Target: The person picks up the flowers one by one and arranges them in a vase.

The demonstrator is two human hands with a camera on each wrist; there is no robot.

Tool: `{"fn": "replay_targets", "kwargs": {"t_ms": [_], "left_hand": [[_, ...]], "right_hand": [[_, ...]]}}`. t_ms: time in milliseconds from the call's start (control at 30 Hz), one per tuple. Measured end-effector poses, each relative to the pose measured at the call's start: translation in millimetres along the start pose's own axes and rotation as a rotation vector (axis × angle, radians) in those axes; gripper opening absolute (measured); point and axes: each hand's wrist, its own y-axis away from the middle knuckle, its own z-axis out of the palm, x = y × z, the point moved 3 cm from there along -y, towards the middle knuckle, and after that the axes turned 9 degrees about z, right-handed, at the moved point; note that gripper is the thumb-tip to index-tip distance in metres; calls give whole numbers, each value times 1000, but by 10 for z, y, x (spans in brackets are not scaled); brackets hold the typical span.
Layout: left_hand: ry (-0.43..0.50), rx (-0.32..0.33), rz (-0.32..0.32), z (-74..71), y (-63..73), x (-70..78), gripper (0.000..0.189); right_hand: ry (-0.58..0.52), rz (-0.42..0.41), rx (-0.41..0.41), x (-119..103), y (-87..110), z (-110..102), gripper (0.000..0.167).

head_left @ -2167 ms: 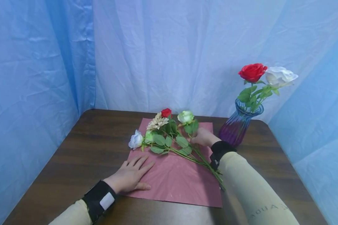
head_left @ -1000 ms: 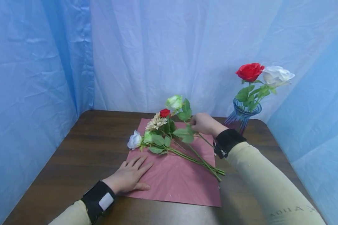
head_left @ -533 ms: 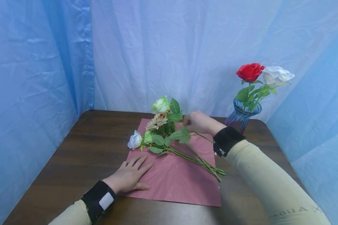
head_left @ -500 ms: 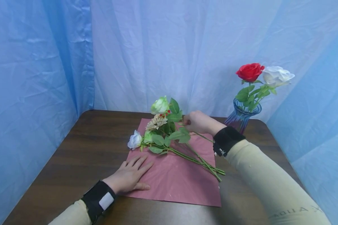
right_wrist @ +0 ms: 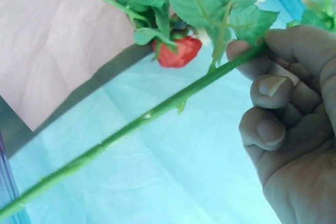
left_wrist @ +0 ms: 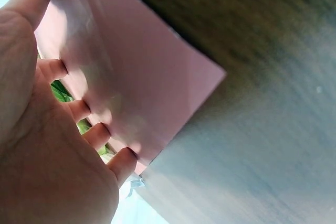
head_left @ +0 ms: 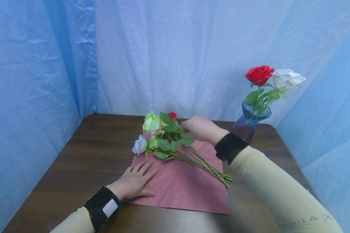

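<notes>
Thumb and forefinger of my right hand (head_left: pixel 202 129) pinch the stem (right_wrist: pixel 157 111) of a pale green rose (head_left: pixel 151 123), its head leaning left over the other flowers. Beneath it, on pink wrapping paper (head_left: pixel 180 194), lie a bluish-white rose (head_left: pixel 139 145), another green rose (head_left: pixel 153 141), a red rose (head_left: pixel 172 116) and a beige flower that is mostly hidden. Their stems (head_left: pixel 215 172) run toward the right edge of the paper. My left hand (head_left: pixel 134 183) rests with spread fingers on the paper's left side; the left wrist view shows its fingertips pressing the sheet (left_wrist: pixel 136 61).
At the back right of the dark wooden table (head_left: pixel 105 152) stands a blue-purple glass vase (head_left: pixel 248 120) holding a red rose (head_left: pixel 259 75) and a white rose (head_left: pixel 287 79). Light blue curtains (head_left: pixel 175 58) enclose the table at the back and sides.
My right hand has lifted the green rose from the right of the pile, carried it left and lowered it over the beige flower. My left hand has stayed in place.
</notes>
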Motion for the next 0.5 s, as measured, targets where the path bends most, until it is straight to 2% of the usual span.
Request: {"fn": "replay_targets", "kwargs": {"t_ms": [300, 500], "left_hand": [[-31, 17, -1, 128, -31, -103, 92], [-48, 26, -4, 152, -39, -115, 92]], "right_hand": [[124, 25, -41, -173, -11, -1, 16], [309, -36, 22, -258, 22, 16, 12]]}}
